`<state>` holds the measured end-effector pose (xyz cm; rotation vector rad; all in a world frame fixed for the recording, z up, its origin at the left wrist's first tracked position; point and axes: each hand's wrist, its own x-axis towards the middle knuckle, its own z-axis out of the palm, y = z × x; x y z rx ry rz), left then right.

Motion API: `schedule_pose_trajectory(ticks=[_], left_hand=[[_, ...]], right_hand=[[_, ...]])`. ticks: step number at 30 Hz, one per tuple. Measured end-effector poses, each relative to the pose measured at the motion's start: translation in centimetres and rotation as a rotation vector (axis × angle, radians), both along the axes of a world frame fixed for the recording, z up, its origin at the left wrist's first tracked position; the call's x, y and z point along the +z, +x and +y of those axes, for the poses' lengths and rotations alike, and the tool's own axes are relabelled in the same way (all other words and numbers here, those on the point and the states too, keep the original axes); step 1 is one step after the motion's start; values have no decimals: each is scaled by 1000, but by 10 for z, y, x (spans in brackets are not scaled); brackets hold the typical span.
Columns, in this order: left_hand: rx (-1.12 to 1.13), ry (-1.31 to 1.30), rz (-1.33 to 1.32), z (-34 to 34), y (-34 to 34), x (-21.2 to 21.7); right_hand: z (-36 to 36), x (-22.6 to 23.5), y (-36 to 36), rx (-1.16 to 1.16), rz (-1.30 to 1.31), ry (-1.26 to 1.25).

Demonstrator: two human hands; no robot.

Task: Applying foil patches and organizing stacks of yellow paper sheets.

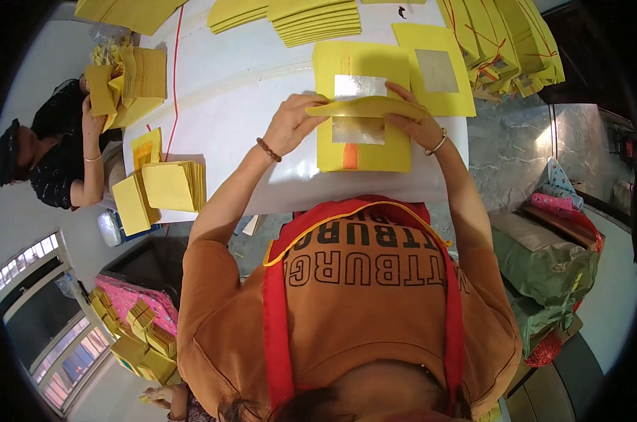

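Note:
A curved piece of yellow paper (364,107), seen nearly edge-on, is raised between my two hands. My left hand (295,121) has its fingers closed at the paper's left end. At the other end, my right hand (415,121) grips it with the fingers behind and the thumb in front. Below the raised paper lies a larger yellow sheet (364,60) with an orange stripe. Silver foil (359,86) shows on both sides of the raised paper. To the right lies another yellow sheet (406,42) with a silver square.
Stacks of yellow paper (315,24) lie along the far side of the white table (241,105). Bundles tied with red string (505,35) stand at the far right. Yellow stacks (174,184) sit at the left corner. A co-worker (58,133) handles yellow paper (142,74) on the left.

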<state>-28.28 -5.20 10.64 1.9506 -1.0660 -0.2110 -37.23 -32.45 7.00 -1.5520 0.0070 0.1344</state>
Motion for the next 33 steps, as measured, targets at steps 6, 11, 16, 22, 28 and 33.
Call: schedule_pose_trajectory(ticks=[6, 11, 16, 22, 28, 33], left_hand=[[161, 55, 112, -4, 9, -21], [358, -4, 351, -20, 13, -23], [420, -17, 428, -33, 23, -34], [475, -33, 602, -38, 31, -37], [526, -175, 852, -44, 34, -28], [545, -191, 867, -42, 34, -35]], right_hand=[[-5, 17, 3, -15, -172, -352], [-1, 10, -3, -219, -140, -504], [13, 12, 5, -378, -39, -303], [22, 34, 14, -558, 0, -469], [19, 28, 17, -501, 4, -710], [19, 26, 19, -486, 22, -779]])
